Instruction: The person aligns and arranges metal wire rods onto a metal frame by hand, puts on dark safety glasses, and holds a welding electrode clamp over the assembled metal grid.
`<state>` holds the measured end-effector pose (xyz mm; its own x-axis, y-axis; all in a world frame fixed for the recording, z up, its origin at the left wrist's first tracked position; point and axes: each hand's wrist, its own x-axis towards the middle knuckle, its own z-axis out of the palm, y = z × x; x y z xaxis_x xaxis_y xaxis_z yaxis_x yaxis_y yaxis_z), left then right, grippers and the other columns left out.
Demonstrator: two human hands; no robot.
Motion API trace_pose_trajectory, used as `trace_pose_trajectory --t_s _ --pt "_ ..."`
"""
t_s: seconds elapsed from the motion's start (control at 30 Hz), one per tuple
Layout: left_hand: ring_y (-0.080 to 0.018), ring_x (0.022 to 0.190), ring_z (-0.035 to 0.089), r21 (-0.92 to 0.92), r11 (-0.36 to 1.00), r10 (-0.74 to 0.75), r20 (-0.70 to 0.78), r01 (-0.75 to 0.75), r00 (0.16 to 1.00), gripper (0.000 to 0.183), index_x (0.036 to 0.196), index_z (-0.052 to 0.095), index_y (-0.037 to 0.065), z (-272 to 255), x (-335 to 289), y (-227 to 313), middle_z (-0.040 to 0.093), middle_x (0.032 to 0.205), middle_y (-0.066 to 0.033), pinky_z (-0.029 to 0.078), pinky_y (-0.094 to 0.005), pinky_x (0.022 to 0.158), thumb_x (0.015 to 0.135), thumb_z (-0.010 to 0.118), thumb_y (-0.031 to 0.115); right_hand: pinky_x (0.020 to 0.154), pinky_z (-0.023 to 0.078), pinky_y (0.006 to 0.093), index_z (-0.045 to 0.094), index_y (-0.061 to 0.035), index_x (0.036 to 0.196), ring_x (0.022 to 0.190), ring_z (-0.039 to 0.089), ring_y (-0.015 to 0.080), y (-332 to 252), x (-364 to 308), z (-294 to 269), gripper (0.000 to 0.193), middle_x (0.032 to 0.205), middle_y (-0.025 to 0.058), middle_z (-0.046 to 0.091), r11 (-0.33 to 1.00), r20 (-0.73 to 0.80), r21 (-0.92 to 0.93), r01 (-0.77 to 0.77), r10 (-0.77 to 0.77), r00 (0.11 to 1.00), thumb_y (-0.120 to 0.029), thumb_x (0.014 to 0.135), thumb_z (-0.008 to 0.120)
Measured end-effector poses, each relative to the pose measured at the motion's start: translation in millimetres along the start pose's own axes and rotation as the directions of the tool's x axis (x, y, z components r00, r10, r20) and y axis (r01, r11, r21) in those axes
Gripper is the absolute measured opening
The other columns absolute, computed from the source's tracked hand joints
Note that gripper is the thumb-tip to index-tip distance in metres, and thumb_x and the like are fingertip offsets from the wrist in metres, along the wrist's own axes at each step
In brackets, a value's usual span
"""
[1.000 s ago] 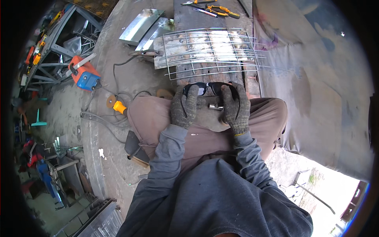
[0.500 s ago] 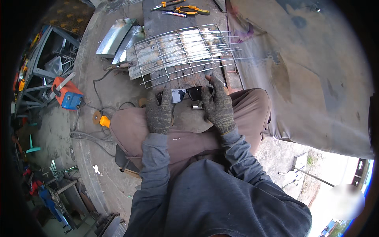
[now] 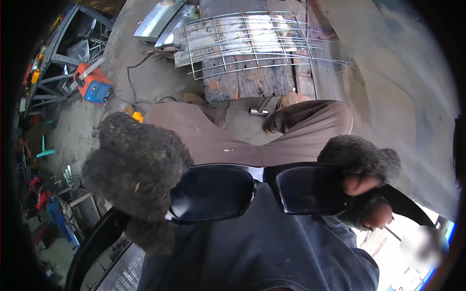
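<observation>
A pair of dark-lensed glasses (image 3: 213,192) with a black frame is close up, its arms spread apart toward both sides. My left hand (image 3: 138,172), in a dark knitted glove, grips the glasses at the left end of the frame. At the right end my right hand (image 3: 364,179) pinches the frame, with bare fingertips showing out of its glove. Behind the glasses are my grey shirt and brown trousers. Parts of both hands' fingers are hidden.
A wire grid (image 3: 247,43) lies on a scorched wooden board (image 3: 242,85) ahead of my legs. Between my feet is a hammer (image 3: 259,111). An orange-and-blue machine (image 3: 94,85) with cables stands at the left, near metal channel pieces (image 3: 160,20). A large sheet (image 3: 403,97) covers the right side.
Both hands have lifted the glasses from above my lap up close to the camera, and now stand farther apart. The board and grid have shifted upward in the view.
</observation>
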<state>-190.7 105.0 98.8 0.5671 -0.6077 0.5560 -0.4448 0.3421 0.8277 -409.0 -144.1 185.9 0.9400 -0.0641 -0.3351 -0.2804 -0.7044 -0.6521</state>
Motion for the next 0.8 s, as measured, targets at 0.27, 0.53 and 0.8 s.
trace_pose_trajectory --t_s 0.27,0.53,0.8 --pt "-0.0209 0.092 0.069 0.058 0.994 -0.084 -0.083 0.089 0.993 0.018 0.109 0.070 0.003 -9.8 -13.8 19.2 0.070 0.101 -0.0094 0.058 -0.0329 0.078 0.097 0.070 0.016 0.066 0.057 0.0426 0.072 0.0046 0.099 0.075 0.071 0.0305 92.5 -133.9 -29.0 0.041 0.082 0.0193 0.070 0.948 -0.120 0.177 0.263 -0.244 0.962 -0.036 0.093 0.074" --pt "-0.0201 0.090 0.069 0.001 0.994 -0.107 -0.188 0.110 0.976 0.020 0.108 0.071 0.002 6.0 -7.0 0.7 0.071 0.099 -0.0088 0.058 -0.0322 0.078 0.098 0.069 0.019 0.068 0.056 0.0428 0.070 0.0027 0.103 0.076 0.069 0.0290 41.8 -28.2 -21.7 0.039 0.084 0.0170 0.069 0.864 -0.279 0.227 0.449 -0.384 0.880 -0.035 0.094 0.072" --pt "-0.0192 0.087 0.070 -0.082 0.986 -0.157 -0.215 0.142 0.964 0.022 0.106 0.071 0.002 13.3 6.2 -26.7 0.071 0.096 -0.0083 0.058 -0.0316 0.078 0.099 0.069 0.023 0.069 0.055 0.0429 0.069 0.0008 0.106 0.076 0.068 0.0274 21.7 -42.2 1.3 0.037 0.085 0.0148 0.068 0.763 -0.490 0.262 0.591 -0.422 0.763 -0.035 0.095 0.070"
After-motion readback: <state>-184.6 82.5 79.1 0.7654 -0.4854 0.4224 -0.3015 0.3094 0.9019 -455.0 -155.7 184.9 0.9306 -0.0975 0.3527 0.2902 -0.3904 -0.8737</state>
